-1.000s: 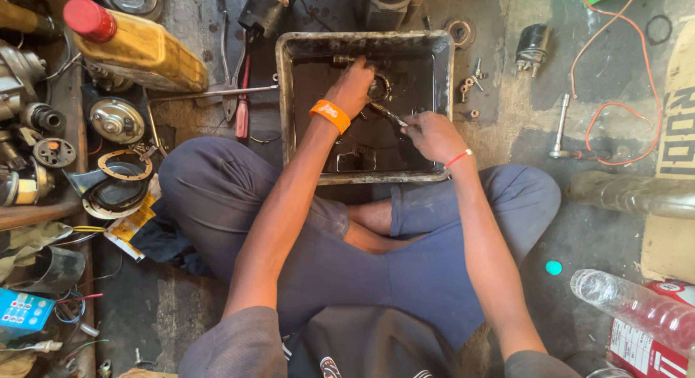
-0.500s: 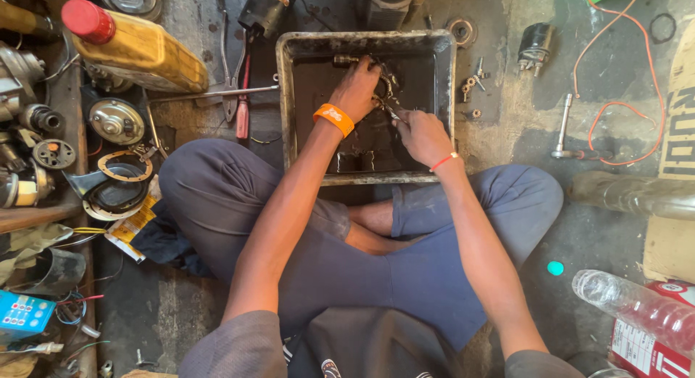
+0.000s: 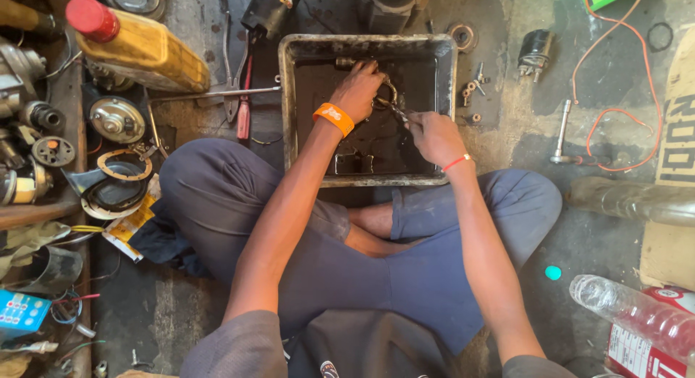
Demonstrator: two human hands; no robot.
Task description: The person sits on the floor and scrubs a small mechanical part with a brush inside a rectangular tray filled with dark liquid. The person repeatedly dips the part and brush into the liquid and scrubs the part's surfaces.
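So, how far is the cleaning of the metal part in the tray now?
Done: small bolts already lie outside the black tray. In hand: the left hand holds a ring-shaped metal part over the dark liquid while the right hand works on it with a thin tool. Left: another piece sits in the tray.

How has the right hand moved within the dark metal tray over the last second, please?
Yes. The right hand has drawn back from the dark metal tray's right wall towards its middle, closing on the left hand.

Bright, even daylight, strongest right of the tray (image 3: 289, 95); soft shadows; dark inside tray; slight wide-angle bending at edges; mostly sharp.
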